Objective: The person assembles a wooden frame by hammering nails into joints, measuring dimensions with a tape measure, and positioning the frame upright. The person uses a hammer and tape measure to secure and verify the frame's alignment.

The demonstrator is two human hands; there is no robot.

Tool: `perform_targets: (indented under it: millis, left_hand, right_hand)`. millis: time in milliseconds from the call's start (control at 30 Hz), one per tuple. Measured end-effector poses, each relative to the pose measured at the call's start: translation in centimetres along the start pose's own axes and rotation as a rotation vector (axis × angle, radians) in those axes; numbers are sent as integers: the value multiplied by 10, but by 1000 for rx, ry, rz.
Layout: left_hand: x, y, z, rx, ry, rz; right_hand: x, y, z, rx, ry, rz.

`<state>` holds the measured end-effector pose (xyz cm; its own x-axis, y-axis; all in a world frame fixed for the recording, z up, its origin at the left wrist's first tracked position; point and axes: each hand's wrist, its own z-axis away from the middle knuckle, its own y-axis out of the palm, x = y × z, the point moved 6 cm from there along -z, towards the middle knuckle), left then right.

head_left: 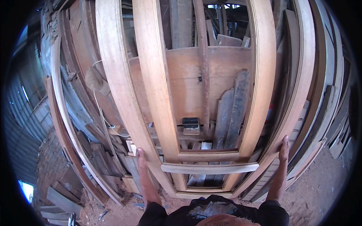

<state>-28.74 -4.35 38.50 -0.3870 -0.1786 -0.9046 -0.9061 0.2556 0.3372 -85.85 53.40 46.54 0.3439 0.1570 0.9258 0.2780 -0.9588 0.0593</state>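
A tall wooden outer frame [130,98] stands upright in front of me, with two long pale posts. My left hand [142,158] is closed on the outer edge of its left post, low down. At about the same height, my right hand [283,150] grips the outer edge of the right post. Most fingers of both hands are hidden by the wood. Between the posts is a narrower wooden door-like frame [158,90] with crosspieces near its bottom. A pale wooden strip [210,168] runs across in front of it, from post to post.
Behind the frames are a brown wooden panel [184,83], a small black box [190,122] and two grey boards [232,109]. Long planks [320,113] lean at the right; others [66,113] lean at the left. Offcuts [64,199] lie on the dirt floor [305,199].
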Motion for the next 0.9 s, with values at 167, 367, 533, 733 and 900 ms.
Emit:
perform_targets:
  millis: [167,367,533,733,900]
  left_hand:
    - [16,-14,-13,-81,0,-81]
    - [11,5,-19,-9,-41,-84]
    - [23,2,-38,22,-33,-143]
    - [59,0,-66,70,-6,-196]
    - [70,-9,-65,-95,-14,-296]
  right_hand:
    - [-8,-3,-6,9,14,-24]
    - [-10,15,-18,-41,-38,79]
    - [-10,30,-26,-84,-38,79]
    - [-28,37,-48,-43,-61,10]
    - [-40,36,-49,-60,-13,80]
